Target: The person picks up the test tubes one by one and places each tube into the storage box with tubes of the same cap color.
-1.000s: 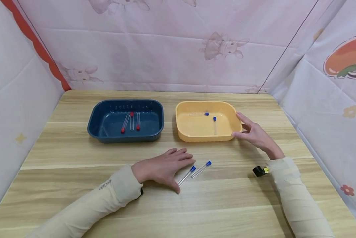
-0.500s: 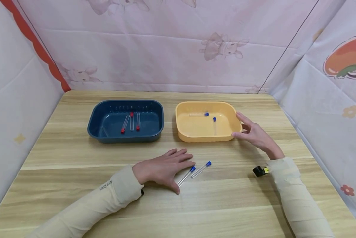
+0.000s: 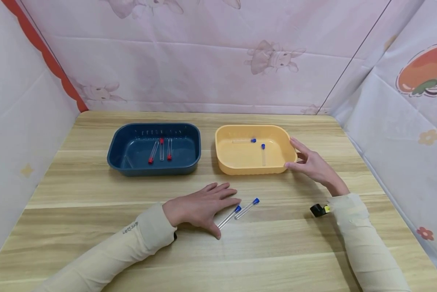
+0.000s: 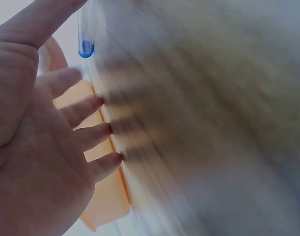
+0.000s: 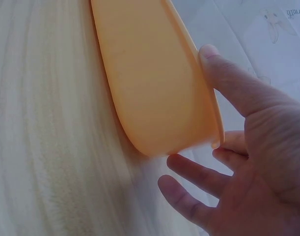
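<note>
My left hand (image 3: 200,207) is low over the table with its fingers spread. Its thumb and index finger lie around a clear blue-capped test tube (image 3: 228,217), with the thumb at the tube's lower end. A second blue-capped test tube (image 3: 246,209) lies just to its right on the table. My right hand (image 3: 315,166) holds the right end of the yellow tray (image 3: 255,171), thumb and index finger at its rim; in the right wrist view, other fingers (image 5: 189,196) extend below the rim. Two blue-capped tubes (image 3: 263,155) lie in the yellow tray.
Left of the yellow tray stands a dark blue tray (image 3: 152,172) with three red-capped test tubes (image 3: 153,152). Both trays are at the back of the wooden table (image 3: 262,259). Printed cloth walls (image 3: 203,73) enclose the back and sides.
The blue-capped tube by my left hand has shifted very slightly. Both hands and the trays have hardly moved.
</note>
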